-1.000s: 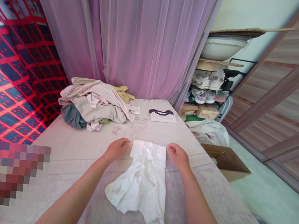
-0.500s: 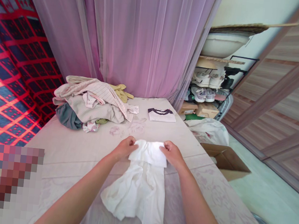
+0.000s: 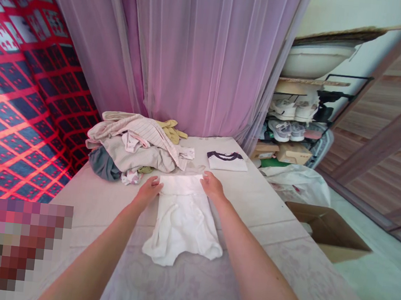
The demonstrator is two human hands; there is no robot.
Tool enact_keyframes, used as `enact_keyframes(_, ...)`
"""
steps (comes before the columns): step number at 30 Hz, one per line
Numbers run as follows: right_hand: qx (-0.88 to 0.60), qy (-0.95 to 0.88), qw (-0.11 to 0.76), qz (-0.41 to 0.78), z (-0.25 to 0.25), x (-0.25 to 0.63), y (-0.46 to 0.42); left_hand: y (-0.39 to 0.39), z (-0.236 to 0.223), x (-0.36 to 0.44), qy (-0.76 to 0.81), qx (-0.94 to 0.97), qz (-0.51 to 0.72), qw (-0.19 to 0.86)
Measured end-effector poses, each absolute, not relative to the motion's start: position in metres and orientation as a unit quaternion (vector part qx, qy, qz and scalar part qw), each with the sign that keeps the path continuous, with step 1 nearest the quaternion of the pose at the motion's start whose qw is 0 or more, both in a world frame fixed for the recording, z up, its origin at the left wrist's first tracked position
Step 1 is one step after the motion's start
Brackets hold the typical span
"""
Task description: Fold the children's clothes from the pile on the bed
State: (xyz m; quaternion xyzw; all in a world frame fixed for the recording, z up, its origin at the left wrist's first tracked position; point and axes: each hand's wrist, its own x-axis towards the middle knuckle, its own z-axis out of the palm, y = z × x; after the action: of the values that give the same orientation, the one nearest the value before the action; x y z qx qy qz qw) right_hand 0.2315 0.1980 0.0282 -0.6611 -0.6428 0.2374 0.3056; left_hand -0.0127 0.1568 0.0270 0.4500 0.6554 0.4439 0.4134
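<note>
Small white pants (image 3: 186, 220) with a wide waistband lie on the bed, the waistband away from me and the two short legs toward me. My left hand (image 3: 149, 190) pinches the left corner of the waistband. At the right corner, my right hand (image 3: 213, 186) is closed on the cloth in the same way. The waistband is pulled fairly straight between them. Just beyond my right hand rests a folded white shirt (image 3: 227, 162) with a dark collar and shoulders.
A heap of clothes (image 3: 143, 146) sits at the back left of the bed (image 3: 107, 221). Purple curtains (image 3: 195, 63) hang behind. On the right are a shoe rack (image 3: 292, 124), a white plastic bag (image 3: 300, 184) and an open cardboard box (image 3: 324, 230) on the floor.
Both hands have moved the pants farther away and to the left. The waistband is now stretched straighter, and the legs lie flatter and more spread. The view has shifted slightly.
</note>
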Motion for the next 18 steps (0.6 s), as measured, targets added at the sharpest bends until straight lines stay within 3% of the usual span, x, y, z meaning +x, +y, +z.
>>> enact_keyframes(6, -0.658, -0.664, 0.295, 0.196, 0.0, 0.253, 0.141, 0.109, 0.005, -0.025, 0.624, 0.485, 0.426, 0.44)
enact_keyframes(18, -0.688, -0.656, 0.266, 0.16, 0.004, 0.255, 0.144, 0.11, 0.014, -0.019, 0.71, 0.616, 0.282, 0.194)
